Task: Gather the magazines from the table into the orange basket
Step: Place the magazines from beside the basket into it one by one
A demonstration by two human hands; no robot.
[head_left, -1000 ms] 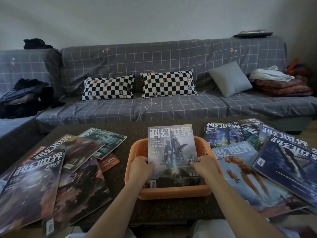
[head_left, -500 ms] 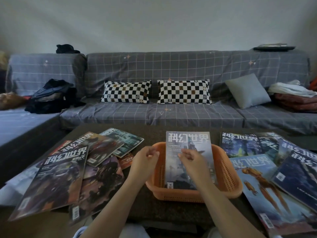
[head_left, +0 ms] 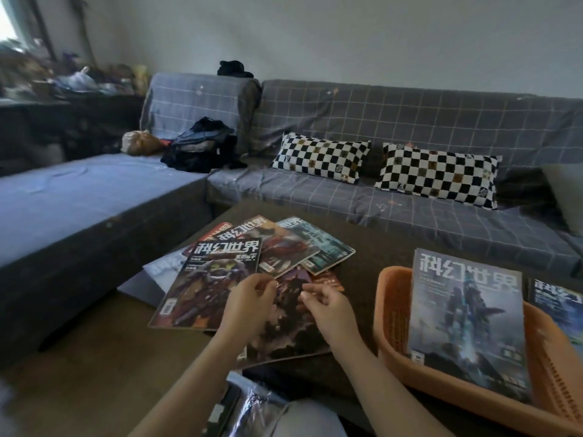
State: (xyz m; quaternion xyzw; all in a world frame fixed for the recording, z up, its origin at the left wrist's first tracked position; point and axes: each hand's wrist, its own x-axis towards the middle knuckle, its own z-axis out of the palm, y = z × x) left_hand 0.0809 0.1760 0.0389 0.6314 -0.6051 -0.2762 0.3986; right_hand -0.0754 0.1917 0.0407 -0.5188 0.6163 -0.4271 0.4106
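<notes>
While both hands [head_left: 284,305] hover loosely curled, empty, magazines [head_left: 252,272] lie just beneath.

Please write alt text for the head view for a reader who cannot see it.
Both the left hand and the right hand hover, empty, over magazines fanned across a dark table. To their right, an orange basket already holds one magazine; a grey sofa stands behind.

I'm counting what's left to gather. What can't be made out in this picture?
- Head view: the magazines right of the orange basket are cut by the frame edge; count unknown.
- The fanned pile overlaps; lower copies are hidden.
- Whether the left hand or right hand grips a cover is unclear.
</notes>
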